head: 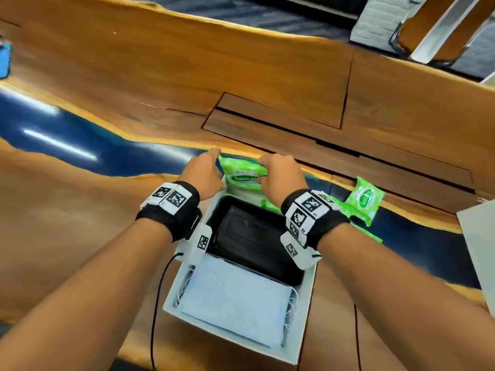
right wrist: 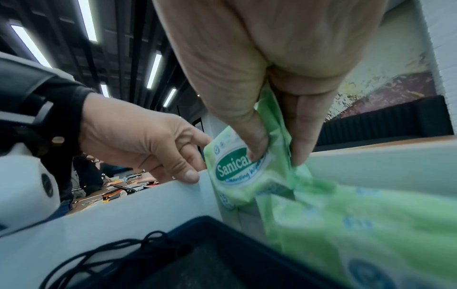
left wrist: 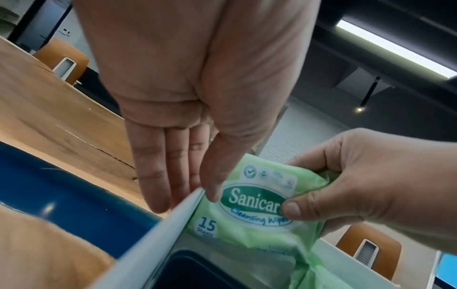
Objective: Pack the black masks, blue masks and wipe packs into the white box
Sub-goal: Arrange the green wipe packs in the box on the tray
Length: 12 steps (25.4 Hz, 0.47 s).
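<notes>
At the far end of the white box, the right hand has its grip closed on a green wipe pack, thumb on the printed label and the other fingers behind the crinkled wrapper, so the pack stands on edge, partly lowered between the box's far wall and the black masks. The left hand holds nothing: its fingers are straight and lie outside the box's left wall, while the thumb sits at the rim, touching or nearly touching the pack's left edge; the wrist views do not settle which. Another green pack already lies in the box under the right wrist, though only a blurred part of it shows. The black masks fill the middle of the box in a dark tray, and the blue masks lie stacked at the near end, their white ear loops bunched along both sides. Outside the box, to its right, one more wipe pack leans on the wooden table, beside the blue resin strip that runs through the wood. Both wrists wear black bands with printed marker tags.
</notes>
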Available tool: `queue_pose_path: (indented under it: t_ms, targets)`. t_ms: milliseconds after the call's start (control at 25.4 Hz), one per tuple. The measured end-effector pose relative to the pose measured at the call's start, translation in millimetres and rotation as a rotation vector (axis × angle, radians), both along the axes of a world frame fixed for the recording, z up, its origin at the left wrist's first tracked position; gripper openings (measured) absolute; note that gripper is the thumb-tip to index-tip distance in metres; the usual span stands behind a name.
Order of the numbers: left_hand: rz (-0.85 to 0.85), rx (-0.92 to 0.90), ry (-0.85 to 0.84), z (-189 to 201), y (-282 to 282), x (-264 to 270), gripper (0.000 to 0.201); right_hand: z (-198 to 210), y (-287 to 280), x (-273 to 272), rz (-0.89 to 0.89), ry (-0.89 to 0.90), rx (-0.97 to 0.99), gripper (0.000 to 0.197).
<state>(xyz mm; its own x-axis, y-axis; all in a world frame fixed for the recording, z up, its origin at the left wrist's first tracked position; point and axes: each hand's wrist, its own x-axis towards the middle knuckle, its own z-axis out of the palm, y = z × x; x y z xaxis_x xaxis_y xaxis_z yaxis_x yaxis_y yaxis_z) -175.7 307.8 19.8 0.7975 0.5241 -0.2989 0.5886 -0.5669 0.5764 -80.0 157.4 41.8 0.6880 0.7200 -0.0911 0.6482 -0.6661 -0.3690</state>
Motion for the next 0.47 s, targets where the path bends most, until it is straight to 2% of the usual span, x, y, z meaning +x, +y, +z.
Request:
queue_pose_path:
  t_ms: [39, 118, 275, 354, 472]
  targets:
    - [-0.015, 0.003, -0.013, 0, 0, 1, 0.066, -5, -1, -1, -0.019, 0.022, 0.020, 0.020]
    - [-0.037, 0.017, -0.030, 0, 1, 1, 0.069, -18, -2, -5, -0.065, 0.056, 0.056, 0.023]
    - [-0.121, 0.093, -0.008, 3, -3, 3, 0.054, -35, -8, -12, -0.076, 0.107, 0.082, 0.034]
    - [-0.187, 0.190, 0.044, 5, -7, 7, 0.047, -35, -7, -11, 0.002, 0.065, -0.009, 0.029]
    - [-0.273, 0.330, 0.088, 9, -13, 14, 0.042, -22, -6, -9, 0.038, -0.039, -0.105, 0.034]
